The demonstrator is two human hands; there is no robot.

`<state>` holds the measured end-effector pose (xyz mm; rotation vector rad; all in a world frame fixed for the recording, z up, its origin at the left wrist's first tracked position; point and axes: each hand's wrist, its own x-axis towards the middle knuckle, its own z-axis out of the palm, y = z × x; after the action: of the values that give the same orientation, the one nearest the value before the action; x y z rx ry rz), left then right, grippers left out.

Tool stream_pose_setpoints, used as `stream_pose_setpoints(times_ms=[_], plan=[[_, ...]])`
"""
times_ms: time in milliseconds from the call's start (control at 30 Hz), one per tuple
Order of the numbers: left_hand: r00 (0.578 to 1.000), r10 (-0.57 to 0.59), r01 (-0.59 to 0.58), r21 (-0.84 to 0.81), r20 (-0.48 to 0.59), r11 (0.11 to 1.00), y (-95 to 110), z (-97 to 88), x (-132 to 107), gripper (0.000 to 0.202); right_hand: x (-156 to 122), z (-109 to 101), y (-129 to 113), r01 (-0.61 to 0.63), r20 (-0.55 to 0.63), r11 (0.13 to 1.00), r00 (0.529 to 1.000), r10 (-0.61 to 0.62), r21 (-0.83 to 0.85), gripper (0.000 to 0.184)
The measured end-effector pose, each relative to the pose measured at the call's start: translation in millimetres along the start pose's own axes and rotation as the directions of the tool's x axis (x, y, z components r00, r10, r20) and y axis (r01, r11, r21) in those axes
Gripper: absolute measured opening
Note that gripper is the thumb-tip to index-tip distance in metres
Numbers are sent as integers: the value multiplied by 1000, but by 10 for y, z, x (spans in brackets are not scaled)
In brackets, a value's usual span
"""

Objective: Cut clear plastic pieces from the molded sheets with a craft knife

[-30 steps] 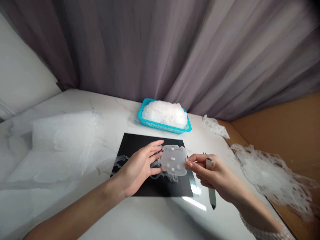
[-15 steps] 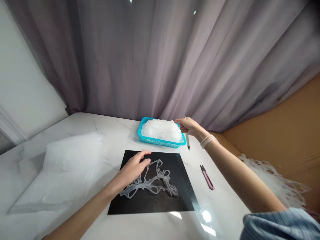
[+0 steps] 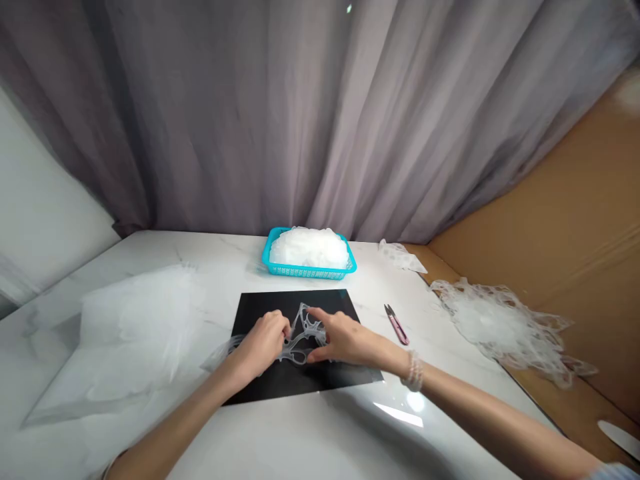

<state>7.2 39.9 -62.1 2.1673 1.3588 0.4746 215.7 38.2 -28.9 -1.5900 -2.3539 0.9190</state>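
A translucent openwork piece (image 3: 299, 357) with looping cut-outs lies on a black mat (image 3: 300, 390). My left hand (image 3: 266, 341) is closed at the piece's left part, its fingers curled down and gripping it. Part of the piece trails out to the left beneath my left wrist. Over the right part, my right hand (image 3: 345, 339) has thumb and forefinger spread apart, very close to the piece or touching it. Both hands hide portions of the piece. Right of the mat lie pink-handled thread snips (image 3: 397, 325).
A turquoise basket (image 3: 310, 272) behind the mat holds a heap of white translucent pieces (image 3: 309, 247). A stack of translucent sheets (image 3: 130, 333) covers the left of the marble-patterned table. Openwork scraps (image 3: 500, 327) pile at the right edge, with another white scrap (image 3: 403, 257) farther back.
My right hand has come from the basket's right edge down to the openwork piece. My left hand's fingers have curled closed onto it. The view has shifted, showing more of the right side.
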Motion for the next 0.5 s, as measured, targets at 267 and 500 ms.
stream_pose_setpoints(times_ms=[267, 500], plan=[[959, 270, -282, -164, -88, 945, 562, -12, -87, 40, -106, -148, 144, 72, -125, 997, 990, -67, 40, 7], [985, 98, -141, -337, -141, 931, 461, -48, -106, 37, -808, -1574, 759, -159, -523, 984, 834, 176, 78, 20]])
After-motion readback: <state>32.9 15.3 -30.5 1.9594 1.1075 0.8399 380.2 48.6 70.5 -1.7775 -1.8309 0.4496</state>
